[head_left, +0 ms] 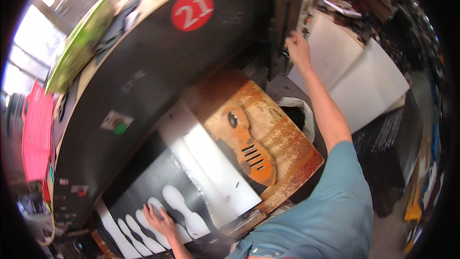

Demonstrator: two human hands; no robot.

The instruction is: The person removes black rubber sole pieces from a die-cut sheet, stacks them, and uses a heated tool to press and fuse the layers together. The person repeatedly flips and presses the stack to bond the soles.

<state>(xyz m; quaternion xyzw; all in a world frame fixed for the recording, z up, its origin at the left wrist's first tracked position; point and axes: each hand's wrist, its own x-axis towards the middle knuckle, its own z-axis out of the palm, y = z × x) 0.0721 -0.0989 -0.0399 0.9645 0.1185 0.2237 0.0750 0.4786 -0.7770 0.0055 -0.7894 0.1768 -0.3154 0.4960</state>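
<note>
My left hand (162, 221) lies with fingers spread on a black sheet (158, 163) that shows a row of white sole-shaped areas (179, 206). Whether these are cut-outs or pieces, I cannot tell. My right arm reaches far forward, and my right hand (298, 49) is closed beside a dark box-like machine part (286, 19); what its curled fingers grip is hidden. Between the hands, a white sheet (215, 163) partly covers a worn wooden board (292, 148). On the board rests an orange sole-shaped tool (251, 151) with slots and an oval hole.
A big black machine panel (143, 62) with a round red label rises behind the work surface. Green (81, 48) and pink (37, 134) baskets stand at the left. To the right, large white sheets (362, 81) lie over a black stack (388, 148). A white bag (304, 112) hangs behind the board.
</note>
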